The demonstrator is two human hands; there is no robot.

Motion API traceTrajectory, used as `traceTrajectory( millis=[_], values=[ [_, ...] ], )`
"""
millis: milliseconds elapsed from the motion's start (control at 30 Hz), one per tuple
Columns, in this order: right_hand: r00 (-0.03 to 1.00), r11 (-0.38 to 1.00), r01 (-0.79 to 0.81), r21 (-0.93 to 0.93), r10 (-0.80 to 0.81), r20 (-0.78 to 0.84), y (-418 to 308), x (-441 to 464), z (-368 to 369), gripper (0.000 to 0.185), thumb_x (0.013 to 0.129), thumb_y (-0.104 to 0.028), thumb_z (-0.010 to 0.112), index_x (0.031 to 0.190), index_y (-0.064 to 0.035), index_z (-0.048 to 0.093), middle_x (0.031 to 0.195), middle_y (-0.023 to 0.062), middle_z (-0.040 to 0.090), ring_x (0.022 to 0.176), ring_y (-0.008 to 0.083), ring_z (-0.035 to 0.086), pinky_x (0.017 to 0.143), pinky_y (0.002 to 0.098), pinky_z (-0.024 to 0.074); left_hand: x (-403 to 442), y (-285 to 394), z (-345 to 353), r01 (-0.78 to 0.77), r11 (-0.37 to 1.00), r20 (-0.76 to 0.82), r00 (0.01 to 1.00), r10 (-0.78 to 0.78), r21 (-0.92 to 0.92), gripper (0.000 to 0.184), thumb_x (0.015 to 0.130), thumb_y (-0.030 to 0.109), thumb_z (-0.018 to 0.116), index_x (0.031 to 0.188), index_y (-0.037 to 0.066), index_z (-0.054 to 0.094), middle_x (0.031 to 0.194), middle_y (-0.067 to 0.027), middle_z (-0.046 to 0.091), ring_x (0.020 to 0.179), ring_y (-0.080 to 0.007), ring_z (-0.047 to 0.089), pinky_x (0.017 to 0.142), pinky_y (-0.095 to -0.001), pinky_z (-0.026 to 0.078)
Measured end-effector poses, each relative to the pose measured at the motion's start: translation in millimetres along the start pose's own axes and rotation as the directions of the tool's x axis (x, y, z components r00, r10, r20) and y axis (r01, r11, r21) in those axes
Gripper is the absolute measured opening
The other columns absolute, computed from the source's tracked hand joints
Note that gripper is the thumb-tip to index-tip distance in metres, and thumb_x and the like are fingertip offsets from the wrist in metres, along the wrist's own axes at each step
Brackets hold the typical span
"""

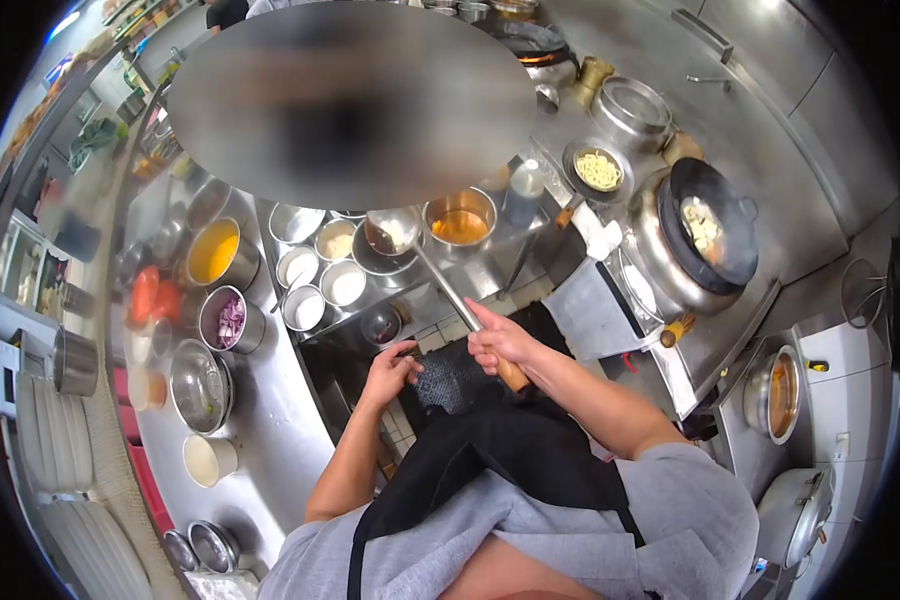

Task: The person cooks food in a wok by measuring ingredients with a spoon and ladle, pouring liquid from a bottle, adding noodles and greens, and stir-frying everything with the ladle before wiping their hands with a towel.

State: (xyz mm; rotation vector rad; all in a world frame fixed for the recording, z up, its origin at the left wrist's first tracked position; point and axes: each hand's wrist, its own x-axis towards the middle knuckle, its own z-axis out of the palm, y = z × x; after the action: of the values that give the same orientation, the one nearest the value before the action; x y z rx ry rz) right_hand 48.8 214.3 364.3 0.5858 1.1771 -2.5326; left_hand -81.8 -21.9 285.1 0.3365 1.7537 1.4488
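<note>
My right hand is closed around the long handle of a ladle, near its wooden end. The ladle's bowl is over the dark sauce pot, among several seasoning pots, and white stuff shows in or beside it. My left hand hangs in front of my black apron with loosely bent fingers and nothing visible in it. Left of the ladle stand white-filled metal pots. To its right is a pot of orange-brown liquid.
On the right, a wok with food steams on the burner. Noodles lie in a pan behind it. The steel counter on the left holds chopped purple onion, a pot of yellow liquid and bowls. A blurred oval hides the far middle.
</note>
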Motion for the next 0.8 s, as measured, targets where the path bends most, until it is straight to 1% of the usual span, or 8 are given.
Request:
traceTrajectory(
  millis=[167, 233, 267, 433, 467, 600, 733, 800],
  values=[
    [0.991, 0.979, -0.006, 0.203, -0.021, 0.13, 0, 5, -35, 0.079, 0.094, -0.004, 0.046, 0.155, -0.0335, 0.005, 0.072, 0.003, 0.046, 0.048, 0.0097, 0.043, 0.044, 0.0264, 0.0398, 2, 5, 27, 0.054, 0.997, -0.029, 0.998, -0.052, 0.059, 0.031, 0.094, 0.007, 0.052, 0.124, 0.001, 0.057, 0.084, -0.0107, 0.069, 0.061, -0.0118, 0.06, 0.058, -0.0243, 0.048],
    [0.997, 0.918, 0.053, -0.394, -0.073, -0.036, -12, 2, -32, 0.077, 0.096, -0.006, 0.046, 0.154, -0.036, 0.006, 0.07, 0.001, 0.044, 0.048, 0.009, 0.042, 0.044, 0.0256, 0.0384, 16, -14, 34, 0.068, 0.996, -0.106, 0.992, -0.062, 0.051, 0.029, 0.094, 0.007, 0.051, 0.122, 0.0, 0.058, 0.082, -0.0104, 0.069, 0.061, -0.0126, 0.061, 0.058, -0.0257, 0.049],
    [0.997, 0.919, 0.059, -0.39, -0.075, -0.027, -16, 2, -41, 0.077, 0.096, -0.006, 0.046, 0.154, -0.036, 0.006, 0.07, 0.001, 0.044, 0.048, 0.009, 0.042, 0.044, 0.0256, 0.0384, 17, -15, 41, 0.049, 0.981, -0.162, 0.987, -0.019, 0.188, 0.028, 0.093, 0.007, 0.052, 0.118, -0.001, 0.06, 0.084, -0.0104, 0.069, 0.061, -0.0133, 0.061, 0.059, -0.0275, 0.05],
    [0.893, 0.931, -0.15, 0.333, -0.017, 0.45, -31, -2, -105, 0.074, 0.097, -0.008, 0.047, 0.153, -0.0392, 0.009, 0.069, -0.0015, 0.041, 0.049, 0.0063, 0.04, 0.045, 0.0235, 0.0371, 39, -95, 63, 0.036, 0.847, -0.166, 0.984, 0.062, 0.53, 0.02, 0.089, 0.007, 0.051, 0.104, -0.002, 0.061, 0.069, -0.0081, 0.063, 0.058, -0.0173, 0.061, 0.055, -0.0299, 0.05],
    [0.874, 0.897, -0.156, 0.413, -0.069, 0.48, -33, -15, -118, 0.074, 0.097, -0.008, 0.047, 0.153, -0.0386, 0.01, 0.07, -0.0013, 0.041, 0.049, 0.0055, 0.04, 0.045, 0.0228, 0.037, 40, -114, 68, 0.2, 0.871, -0.187, 0.974, -0.128, 0.449, 0.015, 0.09, 0.009, 0.051, 0.099, 0.001, 0.06, 0.065, -0.0078, 0.061, 0.054, -0.0176, 0.06, 0.047, -0.0298, 0.047],
    [0.866, 0.883, 0.029, 0.469, -0.257, 0.429, -69, -144, -180, 0.07, 0.1, -0.006, 0.043, 0.155, -0.034, 0.009, 0.074, -0.0011, 0.04, 0.049, 0.0018, 0.038, 0.041, 0.0191, 0.0363, 7, -113, 116, 0.589, 0.804, -0.141, 0.805, -0.576, 0.079, 0.012, 0.092, 0.013, 0.052, 0.099, 0.005, 0.057, 0.068, -0.0095, 0.06, 0.046, -0.0167, 0.055, 0.033, -0.0257, 0.034],
    [0.914, 0.781, 0.235, 0.579, -0.38, 0.141, -79, -290, -265, 0.07, 0.099, -0.004, 0.043, 0.155, -0.0309, 0.011, 0.073, 0.0, 0.041, 0.045, 0.0014, 0.037, 0.038, 0.0169, 0.0338, 2, -123, 123, 0.557, 0.817, -0.079, 0.83, -0.552, 0.151, 0.014, 0.093, 0.012, 0.05, 0.104, 0.006, 0.056, 0.072, -0.0106, 0.061, 0.047, -0.0164, 0.054, 0.033, -0.0242, 0.031],
    [0.9, 0.832, 0.428, 0.352, -0.43, -0.079, -83, -346, -312, 0.072, 0.097, -0.004, 0.046, 0.155, -0.0307, 0.012, 0.073, 0.0003, 0.043, 0.046, 0.0032, 0.038, 0.037, 0.0178, 0.0318, 9, -116, 119, 0.621, 0.777, -0.168, 0.781, -0.601, 0.105, 0.018, 0.093, 0.008, 0.047, 0.109, 0.007, 0.056, 0.075, -0.0109, 0.062, 0.048, -0.0165, 0.055, 0.034, -0.0245, 0.033]
  ],
)
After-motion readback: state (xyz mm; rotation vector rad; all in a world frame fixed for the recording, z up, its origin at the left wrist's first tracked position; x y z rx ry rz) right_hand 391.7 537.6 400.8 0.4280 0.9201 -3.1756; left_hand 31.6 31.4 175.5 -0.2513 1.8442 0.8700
